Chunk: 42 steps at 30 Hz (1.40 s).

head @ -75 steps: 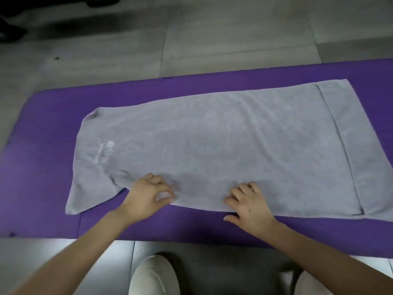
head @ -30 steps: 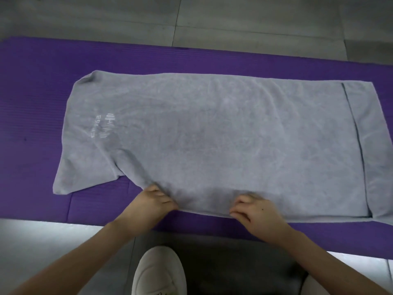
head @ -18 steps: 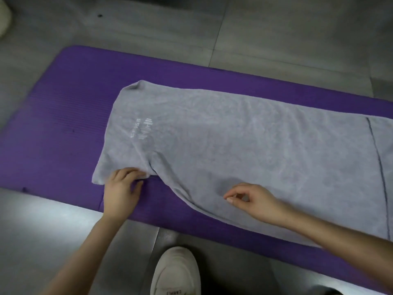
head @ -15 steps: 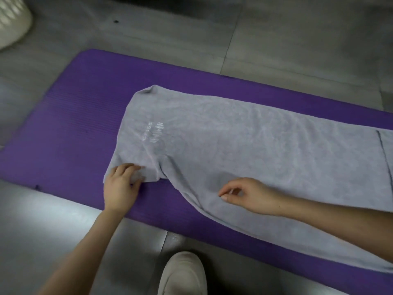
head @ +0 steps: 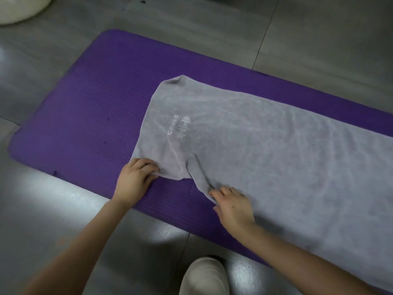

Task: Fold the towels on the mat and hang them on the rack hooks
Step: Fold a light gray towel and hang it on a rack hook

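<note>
Head view: the grey towel (head: 265, 150) lies spread lengthwise on the purple mat (head: 85, 116), with its right end running out of frame; the rack and its hooks are not in view. My left hand (head: 136, 177) grips the near-left corner, fingers curled over the hem. My right hand (head: 232, 206) pinches the near edge just beside a diagonal crease (head: 198, 169) that runs up from that edge toward the printed logo (head: 179, 126). Step in hand, as I judge it: flatten and square this end before the first fold. Procedure: I hold the corner fixed with my left hand and draw the near edge toward me and rightward with my right hand until the crease flattens, pulling low along the mat, not upward, so the far edge does not drag. I then align the near hem with the mat's long side. Caution: the cloth is likely to catch on the ribbed foam, so short pulls are safer than one hard tug. No fold is made yet; the task is at an early stage.
</note>
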Motion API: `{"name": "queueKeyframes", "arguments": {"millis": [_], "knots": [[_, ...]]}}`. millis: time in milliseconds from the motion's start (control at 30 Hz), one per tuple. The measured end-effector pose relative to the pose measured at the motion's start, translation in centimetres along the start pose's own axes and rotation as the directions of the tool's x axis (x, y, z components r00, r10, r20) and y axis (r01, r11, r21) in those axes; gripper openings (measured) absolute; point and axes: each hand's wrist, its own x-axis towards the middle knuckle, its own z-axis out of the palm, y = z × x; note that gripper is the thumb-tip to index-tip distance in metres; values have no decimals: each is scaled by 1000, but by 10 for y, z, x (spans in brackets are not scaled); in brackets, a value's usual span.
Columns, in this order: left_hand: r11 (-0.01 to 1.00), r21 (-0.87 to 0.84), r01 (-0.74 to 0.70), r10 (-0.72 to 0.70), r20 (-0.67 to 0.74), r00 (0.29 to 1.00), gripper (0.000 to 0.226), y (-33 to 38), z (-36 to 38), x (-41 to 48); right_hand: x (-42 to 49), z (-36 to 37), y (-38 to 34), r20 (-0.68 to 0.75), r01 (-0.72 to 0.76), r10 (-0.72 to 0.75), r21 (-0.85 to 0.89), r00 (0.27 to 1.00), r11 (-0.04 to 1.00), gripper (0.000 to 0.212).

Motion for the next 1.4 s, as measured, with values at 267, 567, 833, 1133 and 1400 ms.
{"name": "queueKeyframes", "arguments": {"millis": [267,567,833,1133,1400], "knots": [[967,-27,254,-252,54,966,30,-37,-73,36,19,-29,29,70,-246,258,607,964,756,23],[966,182,-186,175,72,982,33,-5,-29,15,24,-22,25,103,-237,214,356,971,904,22],[941,230,-249,237,81,968,31,-23,-45,16,12,-26,13,141,-184,138,398,980,899,17],[950,167,-265,167,445,880,34,-53,-61,-22,-9,-4,3,268,86,-154,249,951,965,22],[987,110,-116,127,-92,988,36,-14,-43,78,78,-31,49,-325,49,-10,111,946,993,42]]}}
